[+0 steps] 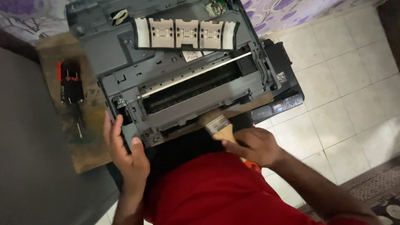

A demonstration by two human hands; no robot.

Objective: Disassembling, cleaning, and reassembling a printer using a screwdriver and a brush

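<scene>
An opened grey printer (125, 54) with its cover off lies in front of me, its white cartridge carriage (185, 33) at the top and a dark roller slot across the middle. My left hand (125, 152) grips the printer's near left corner. My right hand (256, 146) holds a paintbrush (218, 127) with a wooden handle and a metal ferrule. The bristles touch the printer's near edge.
A red and black screwdriver set (71, 81) and a loose screwdriver (78, 125) lie on a stained brown board (89, 150) at left. The printer's black control panel (283, 104) sticks out at right over a white tiled floor (346, 83). My red shirt fills the bottom.
</scene>
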